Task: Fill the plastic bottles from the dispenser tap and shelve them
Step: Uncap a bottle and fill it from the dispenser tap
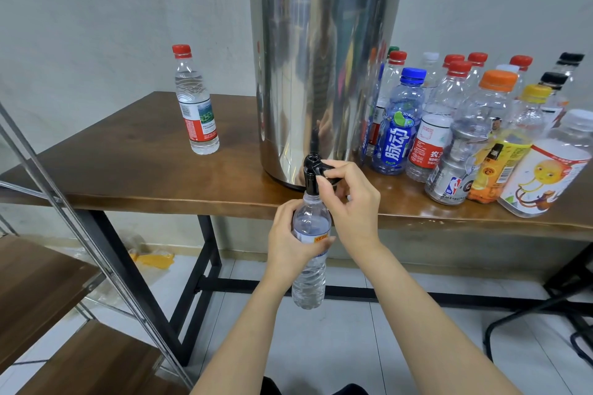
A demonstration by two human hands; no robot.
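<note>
Left hand grips a clear water bottle under the dispenser tap, right hand pinching its lever; a blue bottle reads 脉动.

Open left, crowded right
The dispenser blocks my table's middle; a bottle cluster fills the right; one capped bottle stands left.

**Readable Labels on the Bottles**

The blue-capped blue plastic bottle bears "脉动" in large white characters. Just beside it, the red-capped clear bottle with a red-and-white label shows "农" and "NON". The orange-capped clear bottle with a silver label carries the NBA logo. Other print is too small to read.
</note>
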